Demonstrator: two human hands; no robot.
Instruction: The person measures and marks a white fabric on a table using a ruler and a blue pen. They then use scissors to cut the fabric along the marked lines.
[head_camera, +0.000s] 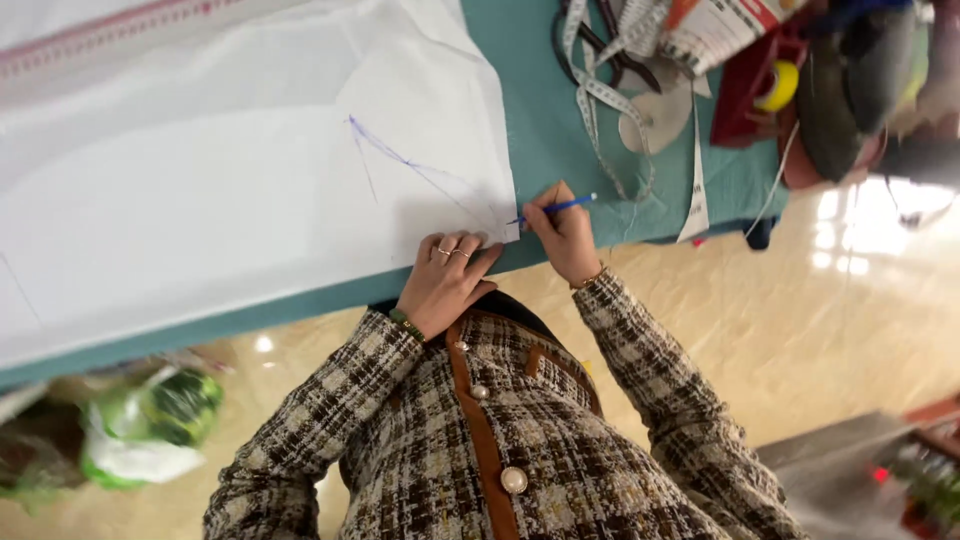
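Note:
A large white cloth (230, 170) lies spread on a teal table (545, 110), with thin blue lines (415, 165) drawn across it toward its near right corner. My left hand (445, 280), wearing rings and a green bracelet, presses flat on that corner at the table's edge. Just right of the corner, my right hand (565, 235) grips a blue pen (560, 207) whose tip touches the cloth's edge. Both sleeves are brown-and-cream checked tweed.
A white measuring tape (600, 95) trails over the table's right part, beside black scissors (620, 55) and a pale round disc (655, 120). A red box (745, 85) with a yellow roll and dark clutter sits far right. Green-and-white plastic bags (150, 430) lie on the shiny floor.

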